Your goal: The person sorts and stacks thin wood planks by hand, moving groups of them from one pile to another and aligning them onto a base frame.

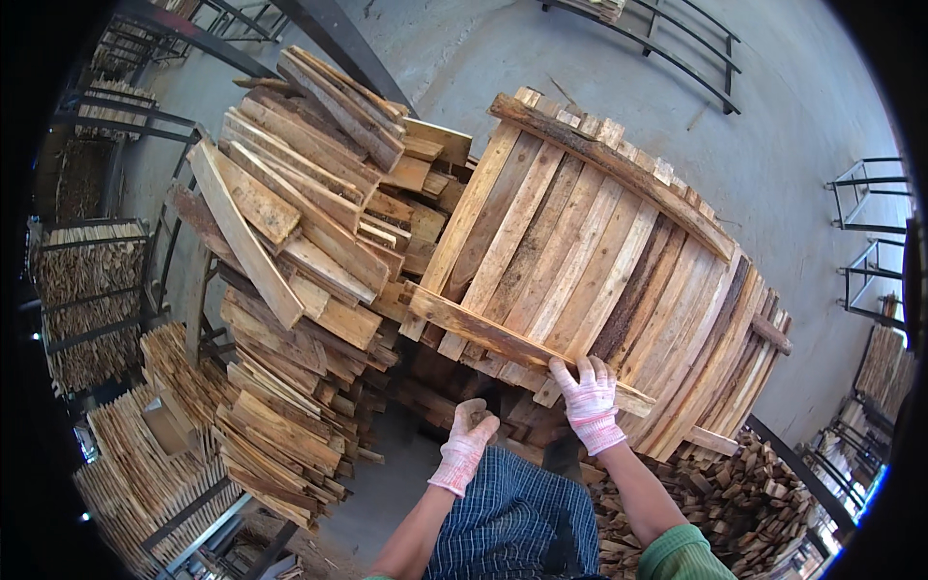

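In front of me is a broad stack of wooden boards (pixel 570 253), laid side by side in a row. A narrow wooden strip (pixel 488 329) lies across its near side. My right hand (pixel 592 411), in a white and pink knitted glove, grips this strip toward its right end, the fingers over its edge. My left hand (pixel 464 447), gloved alike, hovers low by the stack's near edge. Its fingers are loosely curled, the thumb apart from them, and I see nothing in it. A thicker rough strip (pixel 609 174) crosses the far side of the boards.
Loose boards (pixel 300 208) are heaped high at the left, several sticking out at angles. Below them stand more stacked planks (pixel 280 435). At lower right lies a pile of short wood pieces (pixel 725 503). Metal racks (pixel 870 198) stand on the grey floor (pixel 783 106).
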`<state>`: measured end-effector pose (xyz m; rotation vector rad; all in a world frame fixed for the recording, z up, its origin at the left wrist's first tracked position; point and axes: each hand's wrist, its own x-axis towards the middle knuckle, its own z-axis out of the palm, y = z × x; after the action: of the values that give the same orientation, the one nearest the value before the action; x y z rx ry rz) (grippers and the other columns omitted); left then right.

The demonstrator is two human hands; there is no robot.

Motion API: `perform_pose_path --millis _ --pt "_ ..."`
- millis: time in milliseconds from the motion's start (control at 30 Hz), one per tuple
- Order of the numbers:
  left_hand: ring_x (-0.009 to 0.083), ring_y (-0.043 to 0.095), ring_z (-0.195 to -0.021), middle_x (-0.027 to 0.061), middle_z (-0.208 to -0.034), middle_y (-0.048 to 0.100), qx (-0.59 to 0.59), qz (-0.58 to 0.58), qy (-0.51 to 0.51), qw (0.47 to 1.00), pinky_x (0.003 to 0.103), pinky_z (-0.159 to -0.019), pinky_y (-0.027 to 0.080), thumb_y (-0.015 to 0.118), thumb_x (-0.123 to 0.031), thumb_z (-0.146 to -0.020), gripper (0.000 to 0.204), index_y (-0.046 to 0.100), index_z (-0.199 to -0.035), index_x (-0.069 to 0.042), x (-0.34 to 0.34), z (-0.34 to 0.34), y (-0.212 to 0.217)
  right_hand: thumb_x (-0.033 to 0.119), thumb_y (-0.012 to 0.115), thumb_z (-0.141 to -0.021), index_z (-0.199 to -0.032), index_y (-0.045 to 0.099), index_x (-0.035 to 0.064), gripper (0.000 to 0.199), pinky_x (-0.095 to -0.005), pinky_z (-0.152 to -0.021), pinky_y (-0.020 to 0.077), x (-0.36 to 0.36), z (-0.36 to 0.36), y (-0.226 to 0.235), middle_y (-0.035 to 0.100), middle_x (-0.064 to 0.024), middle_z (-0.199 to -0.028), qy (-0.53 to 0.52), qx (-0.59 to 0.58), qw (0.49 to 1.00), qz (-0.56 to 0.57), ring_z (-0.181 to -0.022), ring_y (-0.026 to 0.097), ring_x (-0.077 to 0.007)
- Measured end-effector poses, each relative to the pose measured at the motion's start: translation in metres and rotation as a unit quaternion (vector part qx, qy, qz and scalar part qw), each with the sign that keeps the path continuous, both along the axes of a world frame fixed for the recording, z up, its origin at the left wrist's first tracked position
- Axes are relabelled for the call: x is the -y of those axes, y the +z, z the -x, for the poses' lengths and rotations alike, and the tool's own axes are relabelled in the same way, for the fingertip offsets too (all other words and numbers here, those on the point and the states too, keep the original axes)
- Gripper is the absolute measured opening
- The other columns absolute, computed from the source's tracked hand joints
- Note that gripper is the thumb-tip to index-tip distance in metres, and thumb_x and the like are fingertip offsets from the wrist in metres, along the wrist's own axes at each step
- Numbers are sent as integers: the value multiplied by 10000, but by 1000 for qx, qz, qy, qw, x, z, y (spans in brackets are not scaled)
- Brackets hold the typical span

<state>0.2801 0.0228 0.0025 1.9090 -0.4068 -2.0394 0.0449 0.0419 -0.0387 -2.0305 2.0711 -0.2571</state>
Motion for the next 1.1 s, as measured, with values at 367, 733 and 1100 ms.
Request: perform_pose_path --millis 367,733,1100 --pt "170 616 -926 76 -1150 586 13 142 -157 977 318 -761 544 637 -160 -954 383 515 -1308 -84 21 60 36 158 580 -859 -1409 519 224 557 -515 -883 480 35 16 50 603 -182 -1210 -29 132 983 -125 -1088 604 -389" --pt "128 497 -607 48 -903 550 -119 200 -484 844 273 -496 444 661 -73 -834 438 497 -1240 -91 -60 287 0 214 602 -828 -1180 599 55 387 -535 -827 509 -403 140 202 653 -259 -961 -660 121 742 -5 -929 617 -464" --pt "419 424 -1343 280 -1477 416 -390 273 -784 399 480 -1110 361 650 -390 -912 761 318 -1491 -25 -549 570 256 643 591 -886 -1612 106 186 986 -521 -1168 319 -758 288 396 233 -257 -1594 -923 -85 375 26 -1440 283 -442"
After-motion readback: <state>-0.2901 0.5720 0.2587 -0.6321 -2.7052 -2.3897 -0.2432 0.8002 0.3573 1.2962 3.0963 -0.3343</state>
